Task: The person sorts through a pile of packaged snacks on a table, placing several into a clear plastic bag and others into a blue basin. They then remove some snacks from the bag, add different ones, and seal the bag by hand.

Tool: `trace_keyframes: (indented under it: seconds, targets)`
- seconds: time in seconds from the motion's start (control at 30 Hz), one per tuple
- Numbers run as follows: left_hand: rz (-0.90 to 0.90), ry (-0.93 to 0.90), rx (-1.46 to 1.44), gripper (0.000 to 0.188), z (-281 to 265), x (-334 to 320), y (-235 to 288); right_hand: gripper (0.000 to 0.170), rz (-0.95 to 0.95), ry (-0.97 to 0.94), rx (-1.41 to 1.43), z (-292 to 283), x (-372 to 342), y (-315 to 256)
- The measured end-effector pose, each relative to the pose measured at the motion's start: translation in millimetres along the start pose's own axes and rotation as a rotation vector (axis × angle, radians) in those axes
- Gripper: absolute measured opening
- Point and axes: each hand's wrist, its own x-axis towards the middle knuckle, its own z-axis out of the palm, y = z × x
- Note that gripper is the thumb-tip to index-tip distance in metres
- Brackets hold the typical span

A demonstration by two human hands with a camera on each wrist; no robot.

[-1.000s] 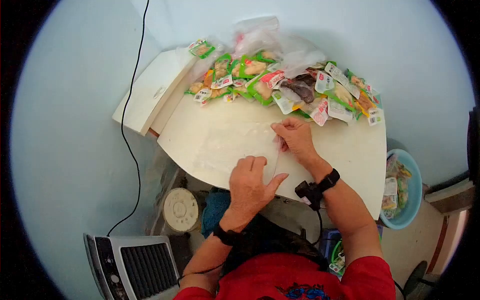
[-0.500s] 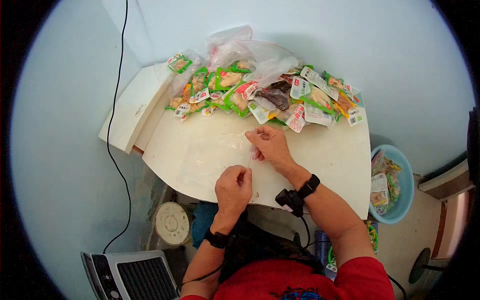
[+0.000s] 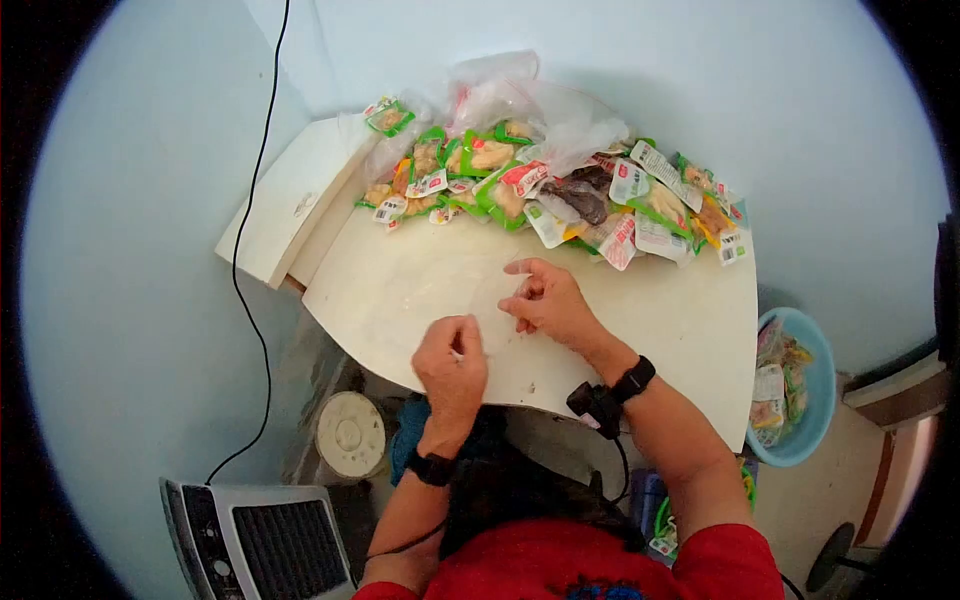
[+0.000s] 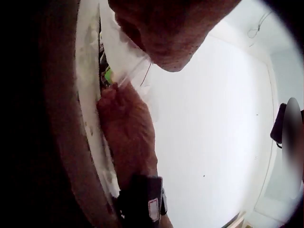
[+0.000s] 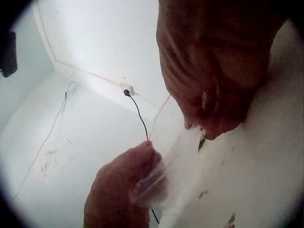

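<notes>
A clear plastic bag (image 5: 183, 164) stretches between both hands low over the white table (image 3: 640, 330), its far part lying almost invisible on the tabletop. My left hand (image 3: 450, 362) pinches one side of the bag's edge between curled fingers and thumb. The right hand (image 3: 552, 308) grips the other side, its index finger lifted away from the thumb. In the right wrist view, see-through film overlaps the left hand (image 5: 123, 185). A band of the bag (image 4: 135, 71) runs between the two hands in the left wrist view.
Sealed food packets (image 3: 490, 155) and crumpled plastic bags (image 3: 575, 120) are heaped along the table's back. A blue basin (image 3: 822, 385) with more packets stands at right. A black cord (image 3: 262, 180) hangs at left above a slatted appliance (image 3: 285, 535) and a round-topped container (image 3: 350, 435).
The left hand has gone from spread fingers to pinching the bag's edge. My right index finger has lifted off its earlier pinch, and the hands have shifted slightly. The head view has swayed.
</notes>
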Motion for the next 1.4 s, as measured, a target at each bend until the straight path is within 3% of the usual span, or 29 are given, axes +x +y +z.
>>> trace_keyframes:
  seconds: [0.13, 0.23, 0.33, 0.43, 0.53, 0.73, 0.9, 1.03, 1.3, 1.4]
  targets:
    - [0.042, 0.112, 0.051, 0.013, -15.3, 16.8, 1.5, 0.047, -0.068, 0.056, -0.246, 11.8, -3.8, -0.1]
    - [0.058, 0.070, 0.099, 0.009, -17.1, 18.0, -0.6, 0.043, -0.233, 0.271, -0.488, 24.8, -14.7, -10.2]
    - [0.126, 0.052, 0.117, 0.009, -12.6, 13.9, -3.1, 0.039, -0.665, 0.431, -0.706, 25.1, -12.8, -7.0]
    - [0.150, 0.043, 0.122, 0.010, -9.4, 11.4, -1.4, 0.043, -0.934, 0.209, -0.722, 23.2, -11.8, -7.6]
    - [0.165, 0.042, 0.142, 0.010, -9.3, 11.8, -2.2, 0.049, -0.738, 0.004, -0.633, 26.6, -11.8, 7.3]
    - [0.167, -0.025, 0.191, 0.013, -11.9, 6.5, -2.1, 0.058, -0.505, 0.030, -0.525, 26.2, -11.7, -0.3]
    - [0.279, -0.050, 0.097, 0.025, -11.7, 0.1, 8.5, 0.070, -0.508, -0.049, -0.625, 26.4, -9.9, 2.7]
    - [0.416, -0.150, 0.353, 0.026, -4.7, -5.8, -0.3, 0.071, -0.568, -0.027, -0.643, 25.6, -6.7, 13.9]
    - [0.286, -0.113, 0.271, 0.027, 8.4, -10.4, 0.9, 0.073, -0.544, -0.008, -0.619, 31.6, -13.7, -4.0]
    - [0.226, -0.084, 0.255, 0.037, 10.9, -6.8, -0.4, 0.070, -0.550, 0.001, -0.627, 31.3, -14.4, -7.0]
